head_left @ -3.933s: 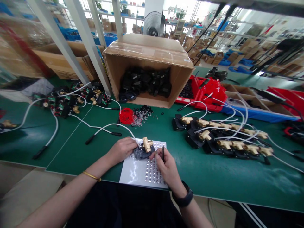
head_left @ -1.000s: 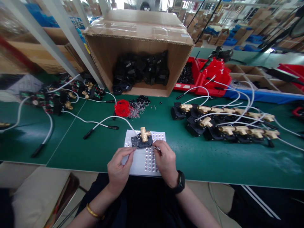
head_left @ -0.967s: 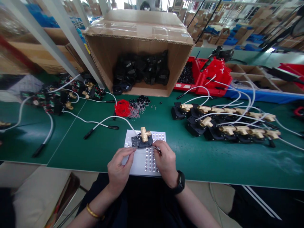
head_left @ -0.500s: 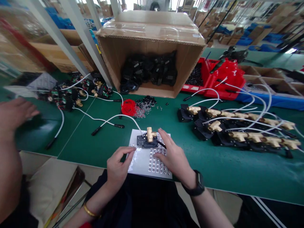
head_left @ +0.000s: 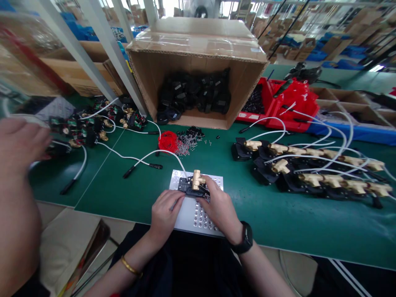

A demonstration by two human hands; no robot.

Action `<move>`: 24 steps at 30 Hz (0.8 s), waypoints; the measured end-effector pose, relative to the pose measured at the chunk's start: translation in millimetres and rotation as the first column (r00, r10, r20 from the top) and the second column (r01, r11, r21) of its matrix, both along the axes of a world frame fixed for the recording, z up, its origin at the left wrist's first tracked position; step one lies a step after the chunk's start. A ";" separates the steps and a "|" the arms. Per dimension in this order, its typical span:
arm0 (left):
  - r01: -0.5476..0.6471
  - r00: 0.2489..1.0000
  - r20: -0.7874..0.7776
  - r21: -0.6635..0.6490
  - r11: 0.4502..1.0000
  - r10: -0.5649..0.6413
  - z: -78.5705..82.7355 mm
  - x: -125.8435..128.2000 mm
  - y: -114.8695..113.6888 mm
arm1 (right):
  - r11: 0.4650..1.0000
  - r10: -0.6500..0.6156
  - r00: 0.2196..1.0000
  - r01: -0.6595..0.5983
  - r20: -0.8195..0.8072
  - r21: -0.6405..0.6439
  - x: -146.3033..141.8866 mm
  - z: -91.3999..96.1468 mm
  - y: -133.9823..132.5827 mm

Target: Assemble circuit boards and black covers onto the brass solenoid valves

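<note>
A black part with a brass T-fitting (head_left: 195, 184) and a white cable sits at the far end of a white perforated plate (head_left: 201, 208) in front of me. My right hand (head_left: 218, 206) is closed in a pinch against the part's near right side, with a thin dark tool tip showing at its fingers. My left hand (head_left: 165, 213) rests on the plate's left edge, fingers curled, index finger reaching toward the part.
An open cardboard box (head_left: 198, 70) of black parts lies on its side behind. Finished brass-and-black assemblies (head_left: 309, 171) with white cables lie at right, red rings (head_left: 167, 141) and small screws (head_left: 188, 140) ahead, red bins (head_left: 278, 105) beyond. Another person's hand (head_left: 20, 142) reaches in at left.
My right hand has closed in onto the part's right side. My left hand has shifted slightly right on the plate. The other person's hand has come closer at left.
</note>
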State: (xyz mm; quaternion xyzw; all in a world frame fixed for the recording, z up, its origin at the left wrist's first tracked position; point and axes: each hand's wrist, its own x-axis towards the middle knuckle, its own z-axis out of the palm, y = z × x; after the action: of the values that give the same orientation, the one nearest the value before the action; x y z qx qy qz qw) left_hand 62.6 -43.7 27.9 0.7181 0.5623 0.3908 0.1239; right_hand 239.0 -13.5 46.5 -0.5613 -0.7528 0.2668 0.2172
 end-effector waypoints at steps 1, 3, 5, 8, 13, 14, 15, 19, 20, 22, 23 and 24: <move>-0.004 1.000 0.003 -0.016 1.000 0.004 0.9 0.4 1.3 | 1.000 -0.001 1.000 0.001 0.006 -0.003 0.1 0.6 0.5; -0.028 0.999 0.033 -0.060 0.998 0.030 2.9 1.5 3.9 | 1.000 -0.006 1.000 0.006 0.018 -0.011 -0.1 1.6 0.8; -0.075 0.992 0.087 -0.132 0.988 0.087 4.7 3.1 5.9 | 1.000 -0.006 1.000 0.007 0.026 -0.019 -0.3 1.9 0.3; -0.125 0.968 0.172 -0.306 0.944 0.183 5.5 5.4 7.3 | 1.000 -0.002 1.000 0.002 0.010 -0.011 0.1 1.2 -1.1; -0.112 0.856 0.400 -0.476 0.872 0.327 12.9 -0.3 15.2 | 1.000 0.005 1.000 -0.005 -0.003 -0.007 2.6 1.7 -0.4; -0.084 0.792 0.490 -0.504 0.860 0.364 17.2 -3.9 20.6 | 1.000 0.011 1.000 -0.011 -0.001 -0.008 2.9 3.1 0.6; -0.029 0.705 0.585 -0.541 0.841 0.401 22.2 -8.0 27.7 | 1.000 0.020 1.000 -0.020 0.001 -0.010 3.0 5.0 1.8; 0.304 0.358 0.805 -0.579 0.757 0.472 43.8 -16.1 64.5 | 0.999 0.031 0.998 -0.030 0.047 -0.011 1.4 14.0 5.8; 0.313 0.336 0.824 -0.555 0.771 0.456 49.0 -13.0 72.0 | 1.000 0.020 0.998 -0.020 0.061 -0.009 0.9 15.6 5.7; 0.199 0.381 0.841 -0.479 0.855 0.383 60.4 0.3 81.2 | 1.000 -0.017 0.998 0.016 0.068 0.007 0.2 17.4 3.2; 0.128 0.441 0.831 -0.432 0.893 0.339 67.0 9.8 83.2 | 0.999 -0.045 0.997 0.044 0.060 0.020 0.4 17.8 1.0; 0.079 0.519 0.804 -0.384 0.920 0.291 74.3 20.6 84.3 | 0.996 -0.084 0.996 0.082 0.043 0.036 1.0 18.1 -1.4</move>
State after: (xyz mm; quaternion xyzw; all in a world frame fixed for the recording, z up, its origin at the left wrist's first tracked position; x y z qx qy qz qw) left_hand 83.3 40.6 102.2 0.3623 0.5370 0.5823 0.4912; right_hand 239.9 -15.0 64.6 -0.5941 -0.7379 0.2321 0.2207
